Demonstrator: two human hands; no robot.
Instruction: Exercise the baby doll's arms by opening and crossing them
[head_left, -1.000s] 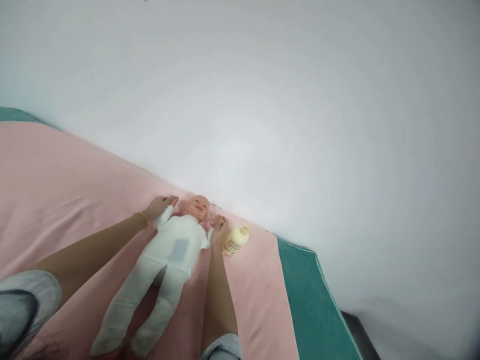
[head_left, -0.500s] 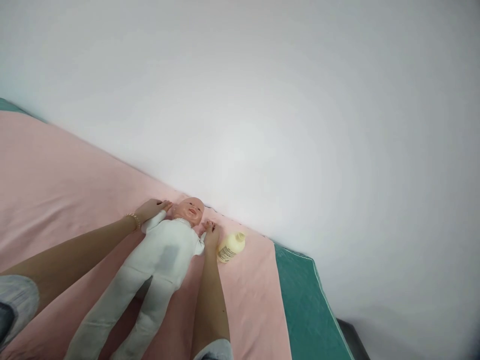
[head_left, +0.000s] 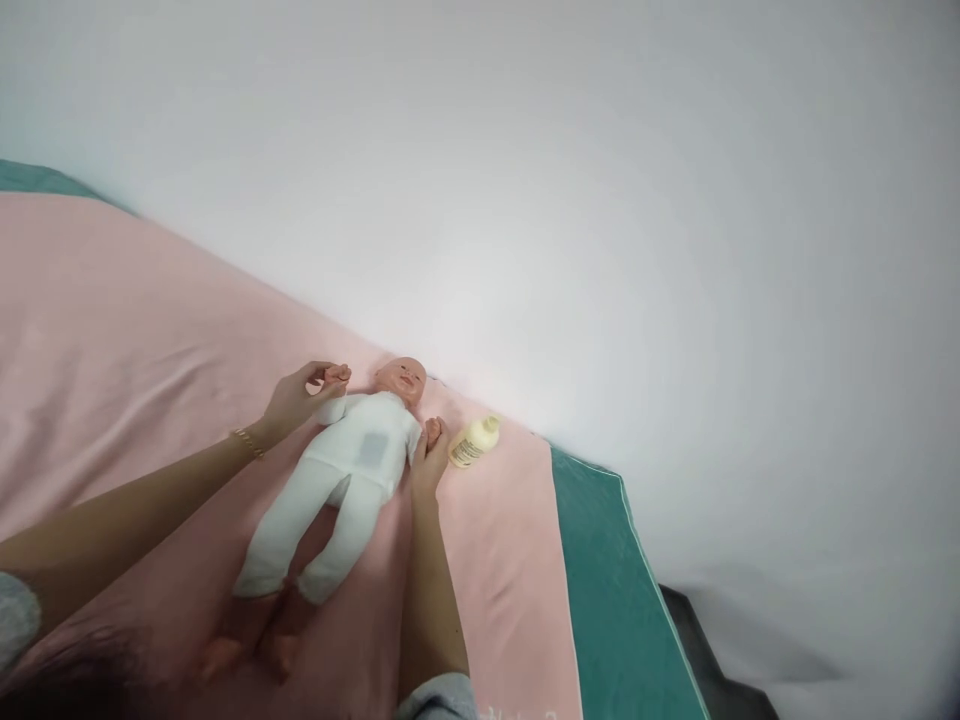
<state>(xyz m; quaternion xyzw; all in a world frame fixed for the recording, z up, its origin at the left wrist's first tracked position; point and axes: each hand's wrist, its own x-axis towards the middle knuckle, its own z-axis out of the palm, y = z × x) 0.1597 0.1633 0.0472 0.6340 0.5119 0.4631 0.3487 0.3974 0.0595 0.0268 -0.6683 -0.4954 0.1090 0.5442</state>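
Observation:
A baby doll (head_left: 352, 470) in a white suit lies on its back on a pink sheet (head_left: 127, 330), head toward the wall. My left hand (head_left: 296, 397), with a gold bracelet at the wrist, pinches the doll's small hand between its fingertips and lifts it slightly. On the other side, my right hand (head_left: 427, 460) is closed around the doll's other hand. A cream lotion bottle (head_left: 474, 443) lies on its side just right of my right hand, not touched.
A white wall (head_left: 600, 200) runs close behind the doll's head. The pink sheet covers a teal mattress (head_left: 615, 600), whose bare strip shows on the right and ends at an edge with dark floor (head_left: 705, 650) beyond.
My hands went from resting flat beside the doll's shoulders to gripping its two hands. The view shifted, so the doll's bare feet now show.

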